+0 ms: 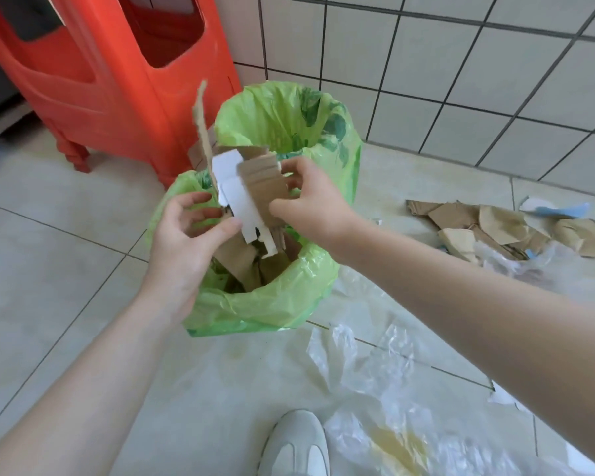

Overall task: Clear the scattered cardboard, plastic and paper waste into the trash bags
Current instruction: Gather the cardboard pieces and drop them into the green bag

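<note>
A bundle of cardboard scraps (255, 187), brown corrugated pieces with a white-faced one among them, sits over the mouth of the nearer trash bag (275, 300), with both hands on it. The right hand (306, 197) pinches the brown piece at its right edge, fingers curled round it. The left hand (189, 231) cups the lower left of the bundle, thumb pressed against the white card. One tall torn strip (201, 132) stands upright out of the bundle, well above the rest.

The scraps look light and fairly stiff, with ragged torn edges; they should not slip, but loose pieces could fan out or drop beside the bag if the grip eases too soon. Holding the stack by its edges, as now, seems sensible, and the tall strip may need bending or pushing down to fit.

The nearer bag already holds brown cardboard. Just behind it stands a second green bag (289, 125), open, with nothing I can make out inside. A red plastic stool (117, 80) stands beside them against the tiled wall. To the right on the floor lies a heap of more torn cardboard and paper (509, 228), and thin clear plastic sheeting (375, 365) spreads near the person's shoe (296, 444).
</note>
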Demonstrator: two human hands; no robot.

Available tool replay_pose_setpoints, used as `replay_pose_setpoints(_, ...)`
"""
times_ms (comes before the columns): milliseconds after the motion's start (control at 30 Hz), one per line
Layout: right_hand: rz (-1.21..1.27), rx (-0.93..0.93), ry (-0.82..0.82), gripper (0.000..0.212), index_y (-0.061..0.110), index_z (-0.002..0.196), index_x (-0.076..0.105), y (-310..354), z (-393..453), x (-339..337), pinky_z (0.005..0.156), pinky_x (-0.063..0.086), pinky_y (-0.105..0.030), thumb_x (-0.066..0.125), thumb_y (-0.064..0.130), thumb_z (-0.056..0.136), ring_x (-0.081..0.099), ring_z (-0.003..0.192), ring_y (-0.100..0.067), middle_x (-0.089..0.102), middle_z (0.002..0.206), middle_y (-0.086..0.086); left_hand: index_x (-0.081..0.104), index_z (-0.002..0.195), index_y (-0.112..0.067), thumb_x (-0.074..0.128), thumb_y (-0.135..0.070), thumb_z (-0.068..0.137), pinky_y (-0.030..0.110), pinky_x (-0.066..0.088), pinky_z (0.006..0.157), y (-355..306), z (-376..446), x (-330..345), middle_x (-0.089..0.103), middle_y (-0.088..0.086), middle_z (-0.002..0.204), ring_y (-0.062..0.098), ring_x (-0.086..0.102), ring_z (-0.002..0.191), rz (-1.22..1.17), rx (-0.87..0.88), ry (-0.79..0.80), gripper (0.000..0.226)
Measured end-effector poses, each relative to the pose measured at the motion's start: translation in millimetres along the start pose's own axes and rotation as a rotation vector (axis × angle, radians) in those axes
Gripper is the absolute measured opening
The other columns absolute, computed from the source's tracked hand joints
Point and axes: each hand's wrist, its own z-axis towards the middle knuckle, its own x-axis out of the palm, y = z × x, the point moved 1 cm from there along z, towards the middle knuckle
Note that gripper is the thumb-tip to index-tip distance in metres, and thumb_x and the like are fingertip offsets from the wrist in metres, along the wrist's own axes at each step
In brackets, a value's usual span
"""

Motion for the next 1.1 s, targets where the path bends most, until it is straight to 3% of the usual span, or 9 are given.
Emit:
replay_pose_setpoints(133, -0.078, 0.002, 0.033, 0.036, 0.015, 0.111, 0.052, -2.1, -1.2, 5.4, 0.068, 0.057, -0.034, 0.055, -0.001, 0.080, 0.056, 0.068, -0.010, 0.055, 0.080, 0.004, 0.056, 0.111, -0.036, 0.077, -0.013, 0.075, 0.031, 0.050, 0.082, 3.2, 5.6, 0.5, 0.065, -0.004, 0.103, 0.014, 0.064, 0.094, 0.111, -0.029, -0.018, 0.048)
replay_pose_setpoints(333, -0.104, -0.009, 0.065, 0.041, 0.013, 0.114, 0.055, -6.2, -1.1, 10.8, 0.061, 0.054, -0.033, 0.050, -0.006, 0.078, 0.055, 0.067, -0.015, 0.055, 0.081, 0.001, 0.047, 0.132, -0.036, 0.065, 0.004, 0.076, 0.026, 0.051, 0.070, 2.9, 6.9, 5.3, 0.057, -0.015, 0.115, 0.008, 0.066, 0.079, 0.202, 0.002, -0.024, 0.071)
replay_pose_setpoints(433, -0.140, -0.009, 0.019, 0.037, 0.011, 0.110, 0.057, -10.5, -0.1, 11.6, 0.061, 0.051, -0.034, 0.048, -0.005, 0.078, 0.054, 0.069, -0.017, 0.056, 0.083, 0.000, 0.042, 0.139, -0.035, 0.069, -0.005, 0.072, 0.035, 0.055, 0.081, 2.0, 13.1, 4.4, 0.059, -0.010, 0.125, 0.011, 0.066, 0.097, 0.189, -0.104, 0.043, 0.078)
replay_pose_setpoints(567, -0.290, 0.035, -0.077, 0.030, 0.008, 0.112, 0.050, -12.0, 4.7, 6.1, 0.054, 0.045, -0.028, 0.050, 0.002, 0.082, 0.054, 0.077, -0.022, 0.057, 0.096, -0.008, 0.044, 0.138, -0.029, 0.067, -0.025, 0.079, 0.043, 0.048, 0.098, 0.8, 23.2, 1.6, 0.054, -0.002, 0.131, 0.020, 0.056, 0.113, 0.220, -0.189, 0.018, 0.063)
replay_pose_setpoints(700, -0.424, -0.006, -0.103, 0.040, 0.009, 0.127, 0.039, -7.4, 7.2, -1.1, 0.063, 0.051, -0.037, 0.048, 0.007, 0.088, 0.058, 0.083, -0.026, 0.059, 0.097, -0.011, 0.044, 0.135, -0.025, 0.062, -0.031, 0.084, 0.037, 0.040, 0.103, -8.9, 44.0, 4.8, 0.048, -0.003, 0.137, 0.017, 0.048, 0.122, 0.426, -0.027, -0.039, 0.055)
replay_pose_setpoints(800, -0.521, -0.049, -0.123, 0.039, 0.013, 0.127, 0.039, -8.0, 9.0, -3.3, 0.073, 0.054, -0.043, 0.049, 0.010, 0.090, 0.059, 0.085, -0.028, 0.061, 0.095, -0.010, 0.040, 0.138, -0.027, 0.066, -0.033, 0.083, 0.039, 0.040, 0.104, -12.7, 56.1, 18.4, 0.042, -0.001, 0.142, 0.019, 0.046, 0.124, 0.565, 0.071, 0.053, 0.061)
replay_pose_setpoints(900, -0.664, -0.078, -0.111, 0.032, 0.015, 0.119, 0.043, -11.2, 9.3, -5.0, 0.071, 0.055, -0.046, 0.049, 0.009, 0.087, 0.060, 0.081, -0.029, 0.063, 0.087, -0.008, 0.039, 0.140, -0.029, 0.068, -0.032, 0.083, 0.044, 0.036, 0.108, -9.5, 56.7, 31.8, 0.038, 0.002, 0.143, 0.021, 0.043, 0.129, 0.687, 0.149, 0.178, 0.063)
replay_pose_setpoints(967, -0.671, -0.067, -0.108, 0.033, 0.016, 0.115, 0.044, -14.2, 7.8, -8.7, 0.068, 0.055, -0.046, 0.051, 0.008, 0.084, 0.060, 0.079, -0.030, 0.063, 0.084, -0.008, 0.045, 0.136, -0.030, 0.070, -0.030, 0.082, 0.044, 0.041, 0.104, -8.2, 55.3, 34.8, 0.043, 0.002, 0.133, 0.023, 0.049, 0.120, 0.715, 0.173, 0.190, 0.060)
replay_pose_setpoints(1100, -0.598, -0.051, -0.124, 0.027, 0.017, 0.106, 0.049, -17.1, 3.6, -15.2, 0.063, 0.055, -0.044, 0.047, 0.009, 0.080, 0.061, 0.075, -0.032, 0.064, 0.081, -0.008, 0.054, 0.128, -0.033, 0.073, -0.026, 0.078, 0.033, 0.050, 0.079, -10.4, 48.8, 29.7, 0.051, -0.002, 0.118, 0.018, 0.061, 0.084, 0.668, 0.163, 0.157, 0.054)
